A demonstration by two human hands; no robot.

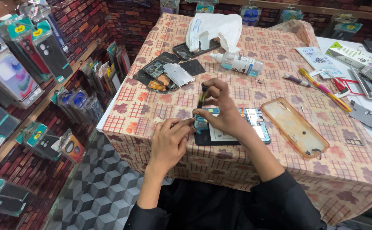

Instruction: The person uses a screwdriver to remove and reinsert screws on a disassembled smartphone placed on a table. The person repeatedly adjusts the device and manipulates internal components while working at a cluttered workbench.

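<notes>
The left hand [169, 142] pinches the left end of the opened phone [233, 127] near the front edge of the desk [151, 110], grip closed on its frame; if that pinch slackens, the phone may well skate over the patterned cloth. Just right of it, the right hand [220, 108] grips a dark-handled screwdriver [202, 96], tip down on the phone's corner, where a slip could gouge the exposed board or flick a tiny screw off the edge.
</notes>
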